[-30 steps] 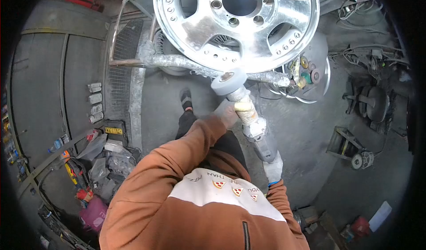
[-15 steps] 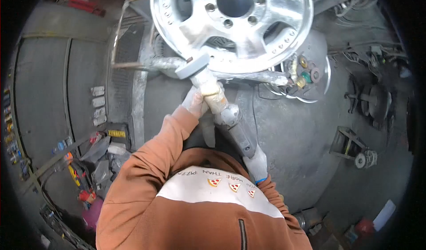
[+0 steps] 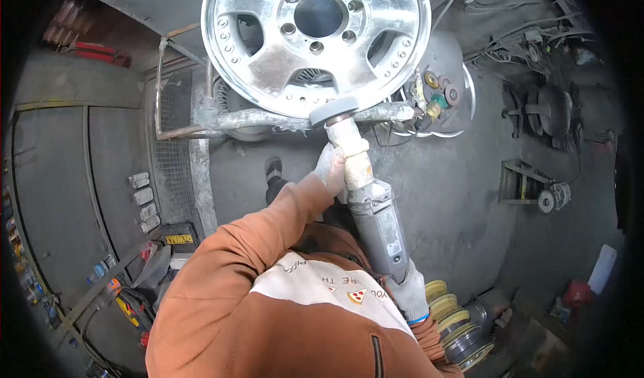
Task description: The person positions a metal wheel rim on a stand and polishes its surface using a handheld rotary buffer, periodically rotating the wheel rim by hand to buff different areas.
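Note:
A shiny alloy wheel rim point(image 3: 282, 59) with several bolt holes rests against a metal pipe frame point(image 3: 255, 120). I hold a long grey power polisher point(image 3: 379, 227), its front neck wrapped in whitish material. The round grey polishing wheel point(image 3: 333, 112) at its tip is at the rim's lower edge; whether they touch I cannot tell. My left hand point(image 3: 330, 168), in a whitish glove, is closed around the wrapped neck. Gloved as well, my right hand point(image 3: 408, 291) grips the polisher's rear end, its fingers partly hidden.
Several small polishing discs point(image 3: 441, 95) lie on a surface right of the rim. A bench grinder-like machine point(image 3: 553, 110) stands at the right. Stacked rims point(image 3: 459, 328) are low right. A DeWalt case point(image 3: 180, 236) lies left, beside a metal-sheet wall point(image 3: 54, 163).
The polisher has shifted right and turned more upright in view, with both hands still on it. The view has moved, so the rim appears further left.

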### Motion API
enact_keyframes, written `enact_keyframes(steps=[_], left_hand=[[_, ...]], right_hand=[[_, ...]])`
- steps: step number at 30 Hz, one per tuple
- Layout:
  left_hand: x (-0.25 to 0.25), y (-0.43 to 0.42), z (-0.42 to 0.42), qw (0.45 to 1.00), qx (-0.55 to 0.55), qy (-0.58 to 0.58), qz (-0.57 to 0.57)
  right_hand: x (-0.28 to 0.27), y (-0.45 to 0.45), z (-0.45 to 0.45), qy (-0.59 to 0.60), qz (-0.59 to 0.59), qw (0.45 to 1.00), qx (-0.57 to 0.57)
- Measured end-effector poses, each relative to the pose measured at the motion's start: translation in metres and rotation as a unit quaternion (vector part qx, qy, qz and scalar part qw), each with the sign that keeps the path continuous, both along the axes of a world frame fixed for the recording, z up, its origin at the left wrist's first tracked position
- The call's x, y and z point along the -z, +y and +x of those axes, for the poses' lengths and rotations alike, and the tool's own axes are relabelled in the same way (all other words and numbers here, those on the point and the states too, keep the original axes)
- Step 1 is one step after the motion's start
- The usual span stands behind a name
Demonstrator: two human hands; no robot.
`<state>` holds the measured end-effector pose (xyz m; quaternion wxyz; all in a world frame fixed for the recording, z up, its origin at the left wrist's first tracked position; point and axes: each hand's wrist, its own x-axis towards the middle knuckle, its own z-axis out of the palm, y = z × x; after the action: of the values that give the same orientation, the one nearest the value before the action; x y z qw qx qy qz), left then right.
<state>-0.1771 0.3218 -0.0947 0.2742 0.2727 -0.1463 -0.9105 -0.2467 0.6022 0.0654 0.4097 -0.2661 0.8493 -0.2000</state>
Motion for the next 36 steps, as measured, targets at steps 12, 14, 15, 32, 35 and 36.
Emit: enact_keyframes(steps=[12, 14, 15, 32, 35, 36], left_hand=[[-0.011, -0.07, 0.121, 0.995, 0.069, 0.057, 0.048], [-0.011, -0.072, 0.116, 0.989, 0.088, 0.078, 0.094], [-0.006, -0.07, 0.11, 0.988, 0.094, 0.08, 0.096], [-0.016, -0.08, 0.112, 0.984, 0.152, -0.024, 0.088], [-0.016, -0.088, 0.128, 0.989, 0.121, -0.013, 0.078], [-0.009, -0.087, 0.13, 0.991, 0.117, -0.025, 0.057]], right_hand=[[-0.006, -0.049, 0.124, -0.016, 0.022, 1.0, -0.007], [-0.012, -0.051, 0.13, -0.001, 0.021, 1.0, 0.01], [-0.016, -0.05, 0.132, 0.004, 0.015, 1.0, 0.023], [-0.037, -0.063, 0.159, -0.054, 0.069, 0.993, 0.077], [-0.034, -0.073, 0.158, -0.075, 0.085, 0.991, 0.067], [-0.024, -0.067, 0.16, -0.062, 0.058, 0.995, 0.062]])
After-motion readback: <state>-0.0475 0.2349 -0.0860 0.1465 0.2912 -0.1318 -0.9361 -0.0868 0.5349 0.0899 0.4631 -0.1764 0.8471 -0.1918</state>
